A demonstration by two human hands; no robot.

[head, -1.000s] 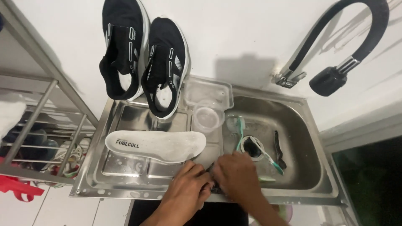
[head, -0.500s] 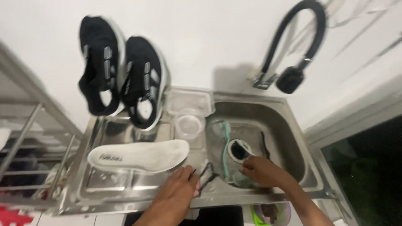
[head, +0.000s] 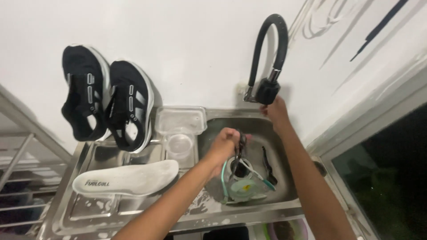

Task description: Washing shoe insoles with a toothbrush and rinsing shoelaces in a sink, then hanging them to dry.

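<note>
The white insole lies untouched on the near-left drainboard. The left hand has lifted off the rim and now grips black shoelaces over the basin. The right hand has risen to the far faucet head, fingers curled against it.

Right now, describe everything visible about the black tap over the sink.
The tap is a black flexible hose, rubbery in look, bent in a tall arch against the white wall. A metal collar joins it to a chunky black spray head that hangs over the back of the steel sink. A metal fitting fixes its foot near the wall. The right hand touches the head from below. No water flow shows.
</note>
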